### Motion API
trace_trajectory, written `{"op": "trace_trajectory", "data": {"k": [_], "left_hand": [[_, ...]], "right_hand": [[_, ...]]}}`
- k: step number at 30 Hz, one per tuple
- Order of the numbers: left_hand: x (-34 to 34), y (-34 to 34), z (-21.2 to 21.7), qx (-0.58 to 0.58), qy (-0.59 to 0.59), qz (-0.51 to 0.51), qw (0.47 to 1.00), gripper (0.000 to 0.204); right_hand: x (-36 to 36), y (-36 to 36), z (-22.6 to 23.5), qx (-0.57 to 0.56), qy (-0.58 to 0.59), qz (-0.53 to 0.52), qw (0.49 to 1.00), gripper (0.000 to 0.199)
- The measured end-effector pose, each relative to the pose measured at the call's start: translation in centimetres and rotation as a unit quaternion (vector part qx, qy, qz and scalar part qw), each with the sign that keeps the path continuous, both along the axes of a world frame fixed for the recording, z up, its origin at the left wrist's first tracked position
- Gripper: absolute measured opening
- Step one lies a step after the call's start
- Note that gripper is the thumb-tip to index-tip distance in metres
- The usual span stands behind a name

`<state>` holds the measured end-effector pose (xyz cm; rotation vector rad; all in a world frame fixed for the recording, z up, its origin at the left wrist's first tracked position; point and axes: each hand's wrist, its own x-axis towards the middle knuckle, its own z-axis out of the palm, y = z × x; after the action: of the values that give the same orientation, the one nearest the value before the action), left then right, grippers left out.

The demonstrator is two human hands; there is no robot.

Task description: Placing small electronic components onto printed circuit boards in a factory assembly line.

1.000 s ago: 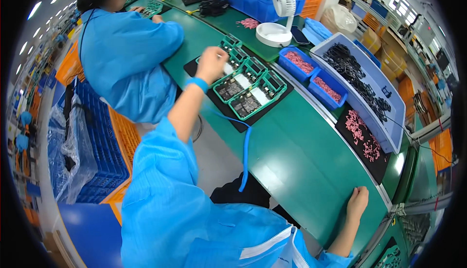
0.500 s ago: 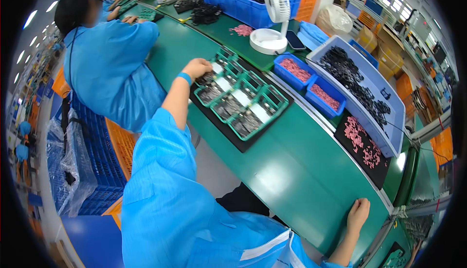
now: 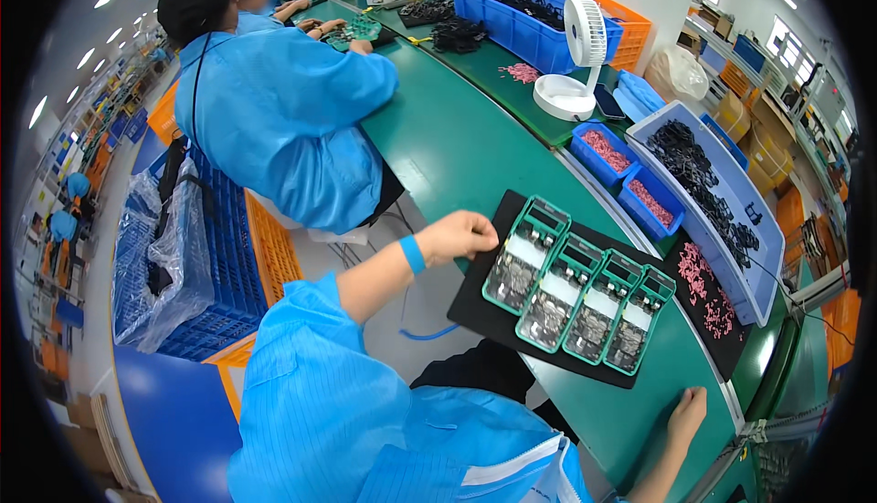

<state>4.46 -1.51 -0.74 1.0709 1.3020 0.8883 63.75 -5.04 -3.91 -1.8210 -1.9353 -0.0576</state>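
Note:
My left hand [image 3: 459, 236], with a blue band at the wrist, is closed with its fingertips at the left edge of a black mat [image 3: 475, 304], seeming to pinch it. Four green-framed trays would exceed nothing here: several green-rimmed trays [image 3: 598, 307] stand side by side on that mat, each with silvery and black parts and a white patch inside. My right hand [image 3: 687, 418] lies loosely curled on the green work surface [image 3: 585, 402], near its right end, apart from the mat, with nothing visible in it.
Beyond the mat stand two small blue bins [image 3: 652, 201] of pink pieces and a long bin [image 3: 763, 270] of black parts. Pink pieces lie on another black mat [image 3: 722, 348]. A white fan [image 3: 565, 96] stands farther back. At left sits a co-worker [image 3: 274, 128] in blue.
The mat with its trays has come nearer to me and rightward along the surface. My left hand has shifted from the trays' far side to the mat's left edge. The view has turned somewhat left.

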Motion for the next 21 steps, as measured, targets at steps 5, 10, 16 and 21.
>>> {"op": "trace_trajectory", "data": {"k": [5, 10, 16, 21], "left_hand": [[3.6, -7.9, 0.5, -0.050, -0.065, -0.029, 0.996, 0.016], [7.5, -12.5, 0.1, -0.067, -0.092, -0.041, 0.993, 0.015], [12.5, -12.0, 0.6, -0.092, -0.038, -0.070, 0.993, 0.014], [20.1, -13.1, 0.0, -0.188, -0.148, -0.125, 0.963, 0.011]], "right_hand": [[-5.3, 1.1, 0.6, -0.055, 0.307, 0.071, 0.948, 0.012], [-5.8, 1.1, 0.4, 0.006, 0.133, 0.064, 0.989, 0.011], [-5.0, 8.7, 0.3, 0.026, 0.123, 0.105, 0.987, 0.015], [0.1, 10.8, 0.2, -0.016, 0.179, 0.110, 0.978, 0.009]]}}
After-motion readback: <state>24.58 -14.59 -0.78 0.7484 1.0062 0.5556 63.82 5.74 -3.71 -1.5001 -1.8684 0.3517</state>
